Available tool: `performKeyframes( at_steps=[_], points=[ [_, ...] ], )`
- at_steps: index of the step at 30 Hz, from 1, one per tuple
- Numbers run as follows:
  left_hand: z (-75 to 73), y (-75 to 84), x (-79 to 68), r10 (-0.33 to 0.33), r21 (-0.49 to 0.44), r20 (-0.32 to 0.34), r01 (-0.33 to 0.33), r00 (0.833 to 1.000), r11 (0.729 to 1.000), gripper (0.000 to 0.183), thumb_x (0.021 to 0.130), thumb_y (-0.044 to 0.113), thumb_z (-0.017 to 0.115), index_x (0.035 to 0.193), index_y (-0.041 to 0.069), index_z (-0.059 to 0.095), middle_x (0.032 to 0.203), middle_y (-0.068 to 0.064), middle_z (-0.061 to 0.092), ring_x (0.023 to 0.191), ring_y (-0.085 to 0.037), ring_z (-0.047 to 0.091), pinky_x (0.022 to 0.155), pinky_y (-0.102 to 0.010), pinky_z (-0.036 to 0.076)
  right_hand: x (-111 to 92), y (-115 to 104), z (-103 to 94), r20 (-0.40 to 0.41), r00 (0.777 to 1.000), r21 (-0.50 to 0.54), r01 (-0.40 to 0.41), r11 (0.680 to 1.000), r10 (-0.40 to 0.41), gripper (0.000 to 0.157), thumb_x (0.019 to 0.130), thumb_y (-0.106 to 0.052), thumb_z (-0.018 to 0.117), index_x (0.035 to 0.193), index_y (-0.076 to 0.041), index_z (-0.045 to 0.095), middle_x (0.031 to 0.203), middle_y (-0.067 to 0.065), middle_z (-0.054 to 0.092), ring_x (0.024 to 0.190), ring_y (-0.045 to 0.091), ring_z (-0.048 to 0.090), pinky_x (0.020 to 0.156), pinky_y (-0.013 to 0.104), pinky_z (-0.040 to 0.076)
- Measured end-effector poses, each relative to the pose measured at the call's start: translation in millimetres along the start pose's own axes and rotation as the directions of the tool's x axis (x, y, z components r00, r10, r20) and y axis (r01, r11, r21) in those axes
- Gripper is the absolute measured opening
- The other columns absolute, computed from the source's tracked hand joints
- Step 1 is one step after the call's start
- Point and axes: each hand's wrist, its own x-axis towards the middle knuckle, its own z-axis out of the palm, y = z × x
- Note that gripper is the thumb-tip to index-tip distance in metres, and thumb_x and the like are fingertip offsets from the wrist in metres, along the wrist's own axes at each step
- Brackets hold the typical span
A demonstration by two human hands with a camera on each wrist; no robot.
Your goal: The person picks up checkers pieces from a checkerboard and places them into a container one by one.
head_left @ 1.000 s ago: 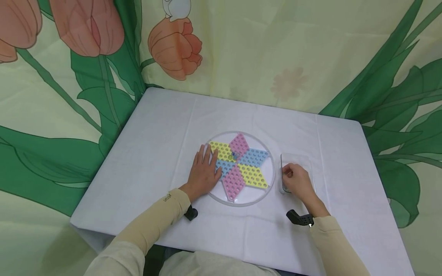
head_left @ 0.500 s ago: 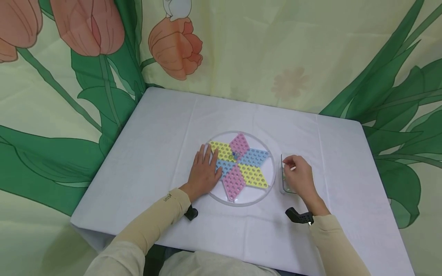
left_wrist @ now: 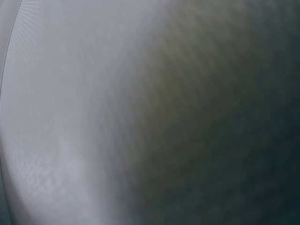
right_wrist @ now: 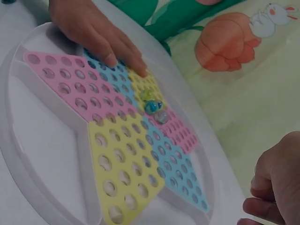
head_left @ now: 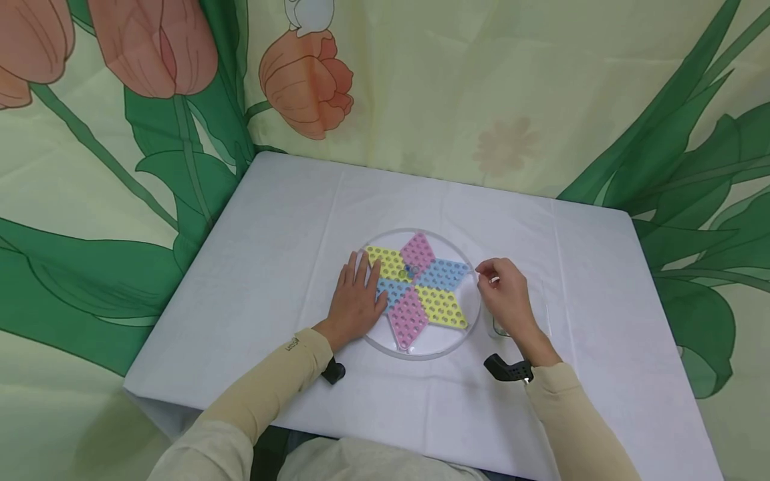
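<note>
A white cloth (head_left: pixel 301 207) covers the tabletop, marked by long, straight fold creases and hanging down at the near left corner. Behind the far edge hangs a pale yellow-green backdrop (head_left: pixel 433 87), printed with big pink tulips (head_left: pixel 153 47) at the left, an orange tulip (head_left: pixel 309 87) with a white rabbit (head_left: pixel 309 16) above it, a faint blossom (head_left: pixel 504 143), and broad green leaves (head_left: pixel 704 300) at the right.

On the cloth, around the middle of the table, lies a round Chinese checkers board (head_left: pixel 444 306) — a star of pink, yellow and blue sections inside a white rim. A few glass marbles (right_wrist: pixel 151 107) cluster near its centre.

The left hand (head_left: pixel 355 299) lies across the board's left edge, fingers straight and grasping nothing. The right hand (head_left: pixel 508 294), fingers curled, is at the board's right rim; whether it pinches anything cannot be told. Partly hidden beneath it is a clear plastic box (head_left: pixel 500 328) — beside the board, on the same cloth. Beige sleeves (head_left: pixel 271 371) cover both forearms. The left wrist view is mostly blur.
</note>
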Motion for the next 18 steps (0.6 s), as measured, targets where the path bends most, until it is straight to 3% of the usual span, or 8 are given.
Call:
performKeyframes(
  at_steps=[18],
  points=[
    [1.5,-0.4,1.0,-0.008,0.005,0.015,0.008,1.0,1.0,0.068,0.103,0.041,0.036,0.158,0.005,0.019,0.164,-0.024,0.011,0.153,-0.043,0.003,0.123,-0.055,0.015,11.4,-18.2,20.6,0.058,0.997,0.056,0.041,0.998,-0.045,0.015,0.089,0.004,0.057,0.102,0.002,0.065,0.099,0.014,0.063,0.088,0.024,0.061,0.072,0.029,0.049]
  ],
)
